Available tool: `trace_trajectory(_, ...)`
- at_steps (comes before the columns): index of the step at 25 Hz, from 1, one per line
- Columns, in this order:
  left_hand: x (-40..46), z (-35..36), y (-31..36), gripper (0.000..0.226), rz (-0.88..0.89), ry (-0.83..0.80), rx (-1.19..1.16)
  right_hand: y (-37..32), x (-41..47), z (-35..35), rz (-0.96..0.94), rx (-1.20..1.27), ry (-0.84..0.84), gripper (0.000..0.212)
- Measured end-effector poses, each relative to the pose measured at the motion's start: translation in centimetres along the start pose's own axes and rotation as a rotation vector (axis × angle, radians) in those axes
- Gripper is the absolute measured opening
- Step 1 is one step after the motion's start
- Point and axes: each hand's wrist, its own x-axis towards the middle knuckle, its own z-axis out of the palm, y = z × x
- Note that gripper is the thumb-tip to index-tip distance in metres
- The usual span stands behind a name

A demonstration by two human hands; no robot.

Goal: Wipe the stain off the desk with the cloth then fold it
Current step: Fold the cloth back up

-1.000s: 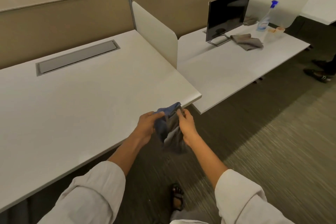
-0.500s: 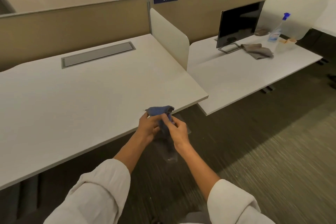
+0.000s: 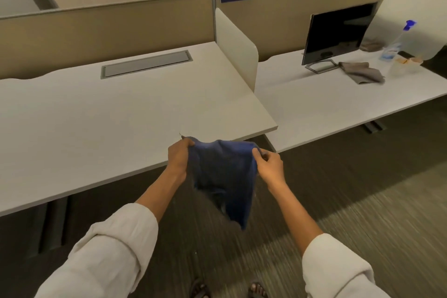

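Observation:
A dark blue cloth (image 3: pixel 223 176) hangs spread out in the air just in front of the white desk (image 3: pixel 108 113), below its front right corner. My left hand (image 3: pixel 179 156) pinches the cloth's upper left corner and my right hand (image 3: pixel 269 167) pinches its upper right corner. The cloth's lower end droops toward the floor. No stain shows on the desk top from here.
A grey cable hatch (image 3: pixel 146 64) is set into the desk's back. A white divider panel (image 3: pixel 238 46) separates it from the neighbouring desk (image 3: pixel 326 109), which carries a monitor (image 3: pixel 337 31), a grey cloth (image 3: pixel 361 75), a spray bottle (image 3: pixel 393 43) and a small cup (image 3: pixel 399 66). Carpet lies below.
The cloth was bunched between my two hands; my hands have moved apart and the cloth now hangs opened out between them. The view has shifted left and closer to the desk.

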Motion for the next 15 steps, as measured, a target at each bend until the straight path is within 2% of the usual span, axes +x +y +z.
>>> trace_trajectory(4,-1.3,0.3,-2.4,0.010,0.125,0.007,0.059,-0.4,-0.3,-2.6,-0.034,-0.022,0.088,0.017)
trace_trajectory(6,-1.9,1.0,-3.2,0.012,0.176,-0.033,0.097,-0.4,-0.6,-3.3,-0.054,0.025,0.111,0.016)
trace_trajectory(15,-5.3,5.4,-4.0,0.013,0.311,-0.218,0.157,-1.7,-2.2,-0.9,-0.268,0.045,-0.063,0.014)
